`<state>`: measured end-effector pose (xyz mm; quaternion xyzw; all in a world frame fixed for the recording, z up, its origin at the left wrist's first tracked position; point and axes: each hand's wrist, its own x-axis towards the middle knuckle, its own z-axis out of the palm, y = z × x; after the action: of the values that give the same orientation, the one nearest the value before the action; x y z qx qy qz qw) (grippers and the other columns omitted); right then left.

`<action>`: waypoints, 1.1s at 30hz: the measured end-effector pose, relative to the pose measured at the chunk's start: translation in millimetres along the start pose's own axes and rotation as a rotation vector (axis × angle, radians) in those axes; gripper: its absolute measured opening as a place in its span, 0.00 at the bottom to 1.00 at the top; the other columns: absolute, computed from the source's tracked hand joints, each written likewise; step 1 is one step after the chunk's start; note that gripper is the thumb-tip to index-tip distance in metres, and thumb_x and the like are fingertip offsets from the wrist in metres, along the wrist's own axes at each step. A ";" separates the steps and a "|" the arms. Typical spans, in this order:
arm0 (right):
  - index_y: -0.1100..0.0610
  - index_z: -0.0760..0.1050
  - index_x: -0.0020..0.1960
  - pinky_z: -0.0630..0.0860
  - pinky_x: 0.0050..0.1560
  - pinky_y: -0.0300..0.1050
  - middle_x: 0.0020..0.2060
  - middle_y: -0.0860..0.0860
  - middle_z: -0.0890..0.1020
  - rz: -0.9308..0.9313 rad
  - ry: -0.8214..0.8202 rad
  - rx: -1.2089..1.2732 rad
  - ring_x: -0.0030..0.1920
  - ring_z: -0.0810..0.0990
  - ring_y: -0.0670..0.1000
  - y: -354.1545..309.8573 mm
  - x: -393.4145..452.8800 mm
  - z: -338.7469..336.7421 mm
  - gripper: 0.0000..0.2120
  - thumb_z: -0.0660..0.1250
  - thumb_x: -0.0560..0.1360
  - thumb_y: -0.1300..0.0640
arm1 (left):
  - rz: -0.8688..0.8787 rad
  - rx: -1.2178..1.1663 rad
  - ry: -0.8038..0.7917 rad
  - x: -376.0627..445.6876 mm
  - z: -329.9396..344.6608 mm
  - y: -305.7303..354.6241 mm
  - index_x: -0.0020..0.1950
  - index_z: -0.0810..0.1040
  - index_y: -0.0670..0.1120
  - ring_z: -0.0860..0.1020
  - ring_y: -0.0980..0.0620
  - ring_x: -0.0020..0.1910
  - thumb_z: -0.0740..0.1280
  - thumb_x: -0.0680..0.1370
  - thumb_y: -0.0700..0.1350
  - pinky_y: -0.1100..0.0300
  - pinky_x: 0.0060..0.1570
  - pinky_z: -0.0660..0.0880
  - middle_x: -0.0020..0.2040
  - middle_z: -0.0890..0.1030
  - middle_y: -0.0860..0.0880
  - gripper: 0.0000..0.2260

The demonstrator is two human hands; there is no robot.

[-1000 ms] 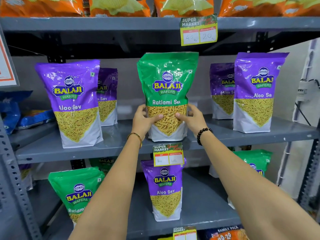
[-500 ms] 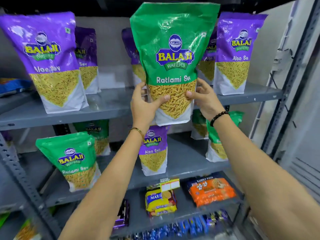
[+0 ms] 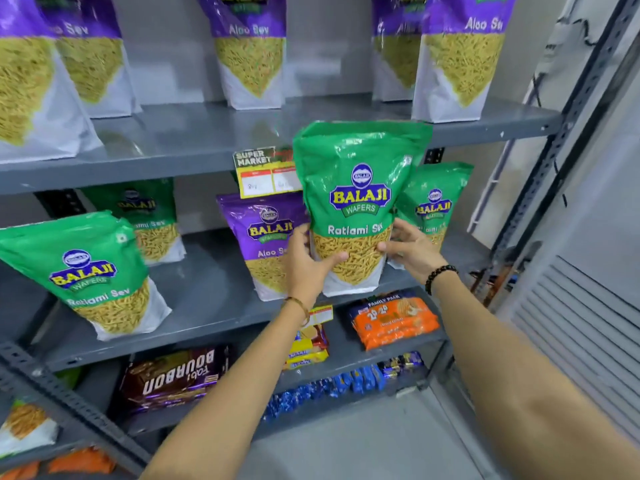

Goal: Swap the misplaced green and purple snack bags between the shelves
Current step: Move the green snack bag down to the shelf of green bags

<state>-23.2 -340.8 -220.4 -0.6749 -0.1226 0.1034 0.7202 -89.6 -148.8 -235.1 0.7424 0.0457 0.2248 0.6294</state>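
I hold a green Ratlami Sev bag (image 3: 360,188) upright in front of the lower snack shelf (image 3: 207,299). My left hand (image 3: 306,265) grips its lower left side and my right hand (image 3: 408,249) its lower right side. Just left of it, partly behind my left hand, a purple Aloo Sev bag (image 3: 265,237) stands on that shelf among green bags (image 3: 86,271). The upper shelf (image 3: 214,140) carries purple Aloo Sev bags (image 3: 252,53), with an open gap at its front middle.
Another green bag (image 3: 436,202) stands right behind the held one. A price tag (image 3: 265,171) hangs from the upper shelf's edge. Biscuit packs (image 3: 394,322) and a brown Bourbon pack (image 3: 173,379) lie on the shelf below. A grey upright post (image 3: 554,140) bounds the right side.
Both hands have carried the green bag off the upper shelf and down to the level of the lower shelf, beside the purple bag. The view has tilted downward.
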 end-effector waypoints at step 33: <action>0.64 0.59 0.70 0.65 0.67 0.51 0.69 0.59 0.68 0.290 0.487 0.046 0.69 0.67 0.56 117.0 81.7 1.9 0.33 0.69 0.70 0.66 | -0.294 0.281 -0.106 65.3 56.0 -111.8 0.71 0.58 0.40 0.68 0.41 0.68 0.73 0.68 0.40 0.45 0.66 0.68 0.69 0.69 0.38 0.36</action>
<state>55.6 -305.5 -333.9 -0.6738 0.1542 0.0430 0.7214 14.8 -154.3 -329.8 0.8190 0.1511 0.0827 0.5474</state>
